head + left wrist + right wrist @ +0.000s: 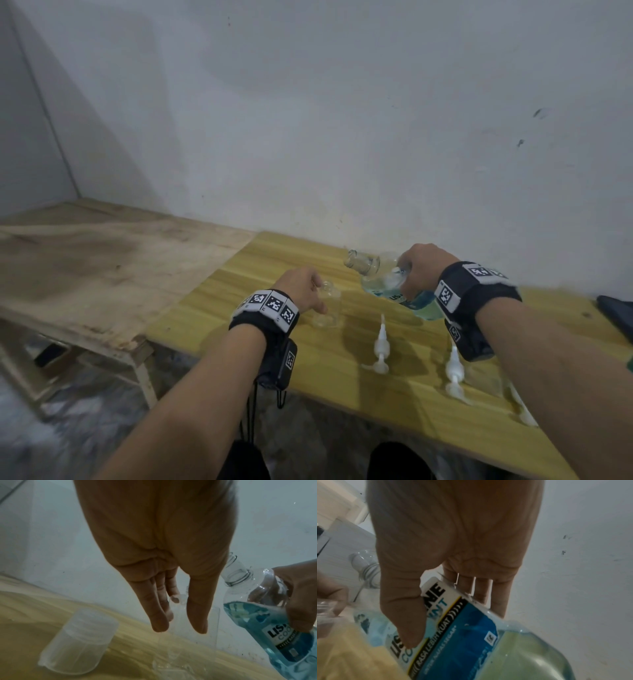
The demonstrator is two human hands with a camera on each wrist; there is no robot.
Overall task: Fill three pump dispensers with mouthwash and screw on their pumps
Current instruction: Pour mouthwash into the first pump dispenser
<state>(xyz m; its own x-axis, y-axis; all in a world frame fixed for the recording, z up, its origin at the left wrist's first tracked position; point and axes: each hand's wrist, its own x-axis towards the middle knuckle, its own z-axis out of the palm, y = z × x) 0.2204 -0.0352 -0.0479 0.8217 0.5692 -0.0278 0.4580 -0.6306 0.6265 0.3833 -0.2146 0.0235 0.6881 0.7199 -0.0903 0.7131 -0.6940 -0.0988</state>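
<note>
Both my wrists frame it: right hand (419, 265) wraps the heavy, slick mouthwash bottle (394, 284) mid-body; left hand (301, 291) loosely steadies a light, tippy dispenser (329, 306).

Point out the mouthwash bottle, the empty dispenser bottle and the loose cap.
mouthwash bottle (467, 626): right wrist view, on its blue label.
empty dispenser bottle (329, 308): head view, on its clear body.
translucent cap (77, 641): left wrist view, on its side wall.

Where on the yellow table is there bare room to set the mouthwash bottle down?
Bare: the table's far-left stretch, between the wall and the clear dispenser. Crowded: the near right, where white pumps lie side by side.
</note>
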